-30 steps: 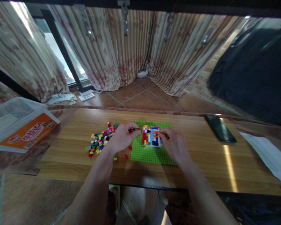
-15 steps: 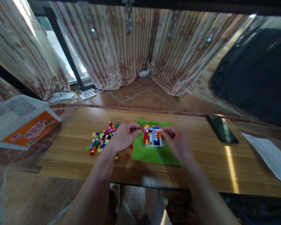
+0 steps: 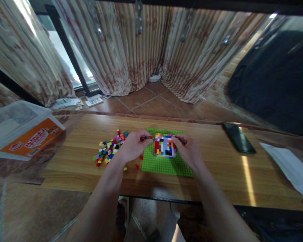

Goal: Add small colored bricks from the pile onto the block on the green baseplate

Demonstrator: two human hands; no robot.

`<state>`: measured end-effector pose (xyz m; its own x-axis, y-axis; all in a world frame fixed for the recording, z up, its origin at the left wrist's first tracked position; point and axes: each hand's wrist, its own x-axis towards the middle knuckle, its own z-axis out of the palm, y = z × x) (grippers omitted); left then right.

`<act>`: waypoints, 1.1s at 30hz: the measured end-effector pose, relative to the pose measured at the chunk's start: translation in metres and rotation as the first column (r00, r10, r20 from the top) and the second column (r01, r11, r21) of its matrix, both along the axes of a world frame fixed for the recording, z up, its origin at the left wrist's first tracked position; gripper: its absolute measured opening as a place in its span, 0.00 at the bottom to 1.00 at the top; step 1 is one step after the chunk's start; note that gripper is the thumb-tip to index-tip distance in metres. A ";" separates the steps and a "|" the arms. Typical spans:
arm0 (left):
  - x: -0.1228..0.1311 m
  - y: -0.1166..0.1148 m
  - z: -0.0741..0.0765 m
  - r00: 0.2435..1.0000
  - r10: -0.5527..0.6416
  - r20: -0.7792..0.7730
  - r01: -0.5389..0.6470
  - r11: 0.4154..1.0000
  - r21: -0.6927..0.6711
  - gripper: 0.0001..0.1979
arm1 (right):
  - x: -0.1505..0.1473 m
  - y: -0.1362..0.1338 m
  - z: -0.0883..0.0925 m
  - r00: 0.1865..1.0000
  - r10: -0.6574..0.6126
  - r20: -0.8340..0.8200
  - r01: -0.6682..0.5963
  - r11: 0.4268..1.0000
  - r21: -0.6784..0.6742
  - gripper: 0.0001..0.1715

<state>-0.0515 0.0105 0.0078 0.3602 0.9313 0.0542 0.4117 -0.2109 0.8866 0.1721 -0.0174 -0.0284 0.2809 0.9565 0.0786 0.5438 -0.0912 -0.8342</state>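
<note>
A green baseplate [image 3: 164, 164] lies on the wooden table [image 3: 212, 171]. On it stands a multicoloured block of small bricks [image 3: 164, 145]. My left hand [image 3: 132, 146] rests just left of the block, its fingers pinched on small red and green bricks [image 3: 148, 137]. My right hand [image 3: 188, 151] is at the block's right edge with fingers curled against its top right corner. A pile of loose coloured bricks [image 3: 109, 149] lies left of my left hand.
A black phone [image 3: 238, 142] lies at the table's far right, with white paper [image 3: 290, 169] beyond it. A clear plastic box with an orange label [image 3: 27, 138] sits at the left. A few stray red bricks [image 3: 137, 165] lie by the baseplate's left edge.
Both hands have stayed at the block with only small finger shifts. The view has drifted slightly.
</note>
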 end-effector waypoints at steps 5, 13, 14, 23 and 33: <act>0.000 0.000 0.000 1.000 -0.013 -0.016 0.013 1.000 0.007 0.06 | -0.002 0.002 -0.001 0.999 -0.028 -0.029 0.028 1.000 0.007 0.22; 0.002 0.000 -0.002 0.999 -0.025 -0.048 0.025 1.000 -0.007 0.06 | -0.004 0.003 -0.001 1.000 -0.011 -0.016 0.011 1.000 -0.011 0.23; 0.002 0.000 -0.002 0.999 -0.027 -0.040 0.026 1.000 -0.008 0.06 | -0.004 0.003 0.000 1.000 -0.006 -0.013 0.005 1.000 -0.013 0.23; 0.002 0.000 0.000 0.999 -0.033 -0.038 0.033 0.999 -0.013 0.07 | 0.001 0.003 -0.006 0.963 0.020 -0.268 -0.040 0.997 -0.068 0.25; 0.002 -0.001 0.001 0.999 -0.006 -0.052 0.005 1.000 -0.015 0.07 | 0.006 0.008 -0.014 0.960 0.011 -0.279 -0.041 0.994 -0.101 0.27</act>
